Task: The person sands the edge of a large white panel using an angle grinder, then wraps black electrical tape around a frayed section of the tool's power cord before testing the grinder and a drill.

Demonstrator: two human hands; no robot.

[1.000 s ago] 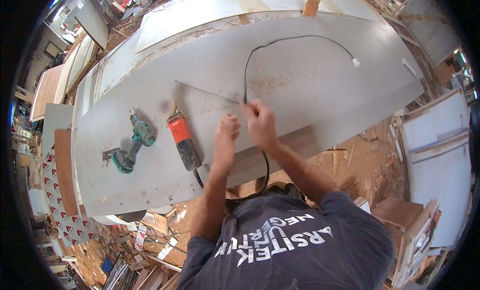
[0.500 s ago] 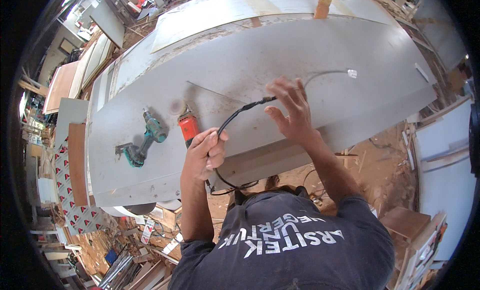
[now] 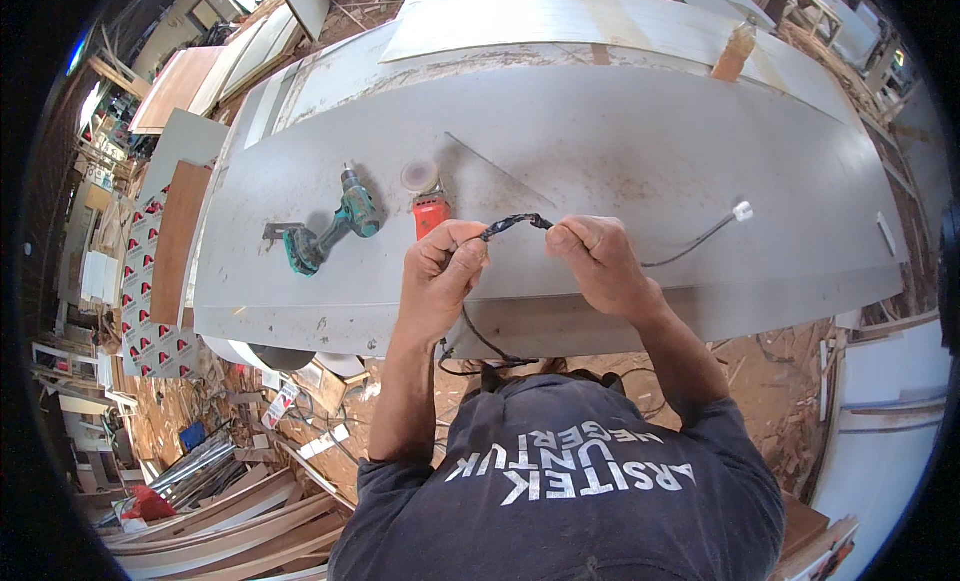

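Observation:
A black electrical cable (image 3: 515,220) with a thick taped stretch is held up between my two hands. My left hand (image 3: 447,269) pinches it at one end of the taped part, and my right hand (image 3: 600,261) grips it at the other end. From my right hand the cable runs out to a white plug (image 3: 742,211) over the grey board. Below my left hand it loops down past the board's near edge. A red angle grinder (image 3: 430,211) lies just beyond my left hand, its lower body hidden by it. Farther left is a teal cordless drill (image 3: 335,221).
The grey board (image 3: 620,131) forms the worktop. A thin rod (image 3: 498,168) lies on it beyond my hands. At the far right stands a bottle with orange-brown contents (image 3: 735,51). Wood strips (image 3: 230,531) are stacked at lower left, and scraps litter the floor.
My right hand has gone from spread fingers beside the cable to closed around it. My left hand has shifted along to the taped part. The view has shifted, too.

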